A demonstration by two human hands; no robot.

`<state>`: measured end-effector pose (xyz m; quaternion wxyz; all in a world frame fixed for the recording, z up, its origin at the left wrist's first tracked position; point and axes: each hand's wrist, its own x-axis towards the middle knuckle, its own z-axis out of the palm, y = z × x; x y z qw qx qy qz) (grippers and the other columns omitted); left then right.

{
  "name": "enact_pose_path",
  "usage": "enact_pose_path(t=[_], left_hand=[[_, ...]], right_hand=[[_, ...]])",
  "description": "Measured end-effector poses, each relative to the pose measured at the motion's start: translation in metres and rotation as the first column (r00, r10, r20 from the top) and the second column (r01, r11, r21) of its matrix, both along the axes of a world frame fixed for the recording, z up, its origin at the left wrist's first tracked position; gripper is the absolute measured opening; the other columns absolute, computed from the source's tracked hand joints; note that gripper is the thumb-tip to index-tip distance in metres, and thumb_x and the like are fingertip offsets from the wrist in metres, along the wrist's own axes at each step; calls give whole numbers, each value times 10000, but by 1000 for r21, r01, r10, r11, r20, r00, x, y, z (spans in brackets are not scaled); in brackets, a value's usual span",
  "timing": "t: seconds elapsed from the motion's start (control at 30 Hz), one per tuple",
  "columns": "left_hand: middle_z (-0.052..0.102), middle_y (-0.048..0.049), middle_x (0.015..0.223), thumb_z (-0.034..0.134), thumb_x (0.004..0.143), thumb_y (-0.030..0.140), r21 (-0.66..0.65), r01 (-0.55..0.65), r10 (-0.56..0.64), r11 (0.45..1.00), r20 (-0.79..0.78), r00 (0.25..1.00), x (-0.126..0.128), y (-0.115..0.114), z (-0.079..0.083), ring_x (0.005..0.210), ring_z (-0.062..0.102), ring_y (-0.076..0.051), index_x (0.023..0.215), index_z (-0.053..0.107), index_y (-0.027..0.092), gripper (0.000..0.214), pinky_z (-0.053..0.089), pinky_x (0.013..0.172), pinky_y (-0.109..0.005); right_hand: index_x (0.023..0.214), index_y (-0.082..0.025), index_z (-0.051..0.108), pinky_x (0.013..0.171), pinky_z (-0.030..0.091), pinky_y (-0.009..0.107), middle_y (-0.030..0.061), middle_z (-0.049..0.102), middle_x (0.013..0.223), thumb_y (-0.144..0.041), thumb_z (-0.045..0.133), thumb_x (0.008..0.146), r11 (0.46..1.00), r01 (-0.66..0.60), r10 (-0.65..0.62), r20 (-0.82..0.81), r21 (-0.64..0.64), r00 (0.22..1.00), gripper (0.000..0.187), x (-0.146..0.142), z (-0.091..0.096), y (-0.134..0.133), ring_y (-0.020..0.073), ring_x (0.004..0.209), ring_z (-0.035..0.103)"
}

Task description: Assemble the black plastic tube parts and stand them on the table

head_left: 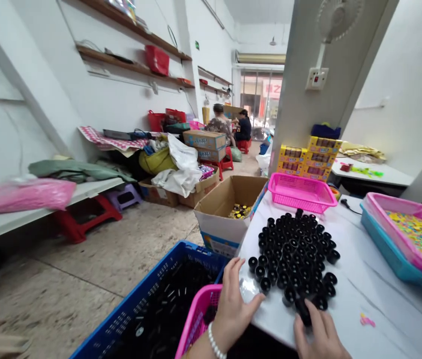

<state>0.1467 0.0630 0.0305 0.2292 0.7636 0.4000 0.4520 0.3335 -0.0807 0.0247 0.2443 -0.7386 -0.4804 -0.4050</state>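
Many small black round pieces (293,244), like short plastic cylinders, stand crowded together on the white table (356,279). At the near edge of this cluster, my right hand (321,331) has its thumb and fingers closed around a black cylinder (302,310), which leans among the others. My left hand (231,301) is open at the table's left edge, fingers spread and a bead bracelet (214,341) on the wrist. It is close to the leftmost pieces and appears to hold nothing. Below that wrist is a pink basket (192,314), partly hidden, with black pieces inside.
A blue crate (128,299) of black parts stands left of the table, beside an open carton (218,219). A pink tray (303,192) and yellow boxes (308,159) are at the table's back. Stacked basins (390,244) stand right. Two people sit far off.
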Motion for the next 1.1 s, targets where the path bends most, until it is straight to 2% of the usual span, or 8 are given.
enact_pose_path(t=[0.13,0.3,0.6,0.73,0.83,0.93,1.0,1.1], left_hand=[[305,-192,1601,856,735,389,-20,88,-89,996,-81,993,-6,8,-1,1492,360,-393,1610,153,289,1127,381,1220,-625],[322,-276,1611,883,658,590,20,229,-216,973,-266,939,1,26,-2,1484,374,-441,1637,-90,183,1439,384,1197,-622],[305,-365,1589,804,736,634,18,235,-206,972,-415,886,31,33,3,1502,334,-469,1617,-36,27,1361,310,1205,-625],[216,-331,1641,846,679,643,-107,335,-351,936,-346,870,24,40,7,1546,237,-465,1629,-56,79,1426,234,1248,-643],[195,-251,1679,728,829,618,-228,416,-450,881,-125,884,15,69,13,1565,259,-368,1641,-68,163,1225,266,1272,-561],[194,-217,1689,549,965,504,-273,457,-454,847,76,888,21,118,19,1576,260,-276,1637,-61,148,975,308,1269,-475],[228,-209,1682,566,932,431,-254,500,-505,828,52,862,31,151,22,1574,266,-265,1637,-44,132,978,336,1257,-452],[254,-194,1677,670,813,380,-233,530,-572,816,-180,801,45,187,21,1561,293,-304,1647,-6,149,1098,300,1275,-472]], right_hand=[[1020,-363,757,487,459,333,23,764,1031,-268,585,915,986,-88,92,27,-141,995,223,3,9,-20,208,731,720],[1381,-216,568,565,554,394,102,750,1025,-472,565,956,970,-13,-50,-253,-243,966,496,5,14,-30,272,759,737],[1381,-180,524,605,524,333,98,740,955,-566,572,963,969,-53,-79,-502,-243,861,572,13,7,-33,254,765,725],[1376,-200,540,625,532,325,65,715,919,-567,643,910,974,-140,-7,-638,-180,770,602,23,19,-41,210,710,677],[1367,-224,542,751,576,367,94,700,1071,-511,712,862,988,-150,134,-732,44,668,605,56,31,-46,219,848,684],[1445,-237,438,985,555,462,157,589,1382,-492,680,867,952,-147,304,-795,267,525,676,119,35,-29,281,1244,619],[1506,-246,343,1114,482,502,172,470,1527,-512,669,847,948,-209,305,-875,241,377,782,167,31,-9,286,1400,513],[1569,-206,288,1170,411,567,226,378,1595,-484,825,659,958,-243,228,-916,152,330,1092,219,22,20,358,1461,440]])
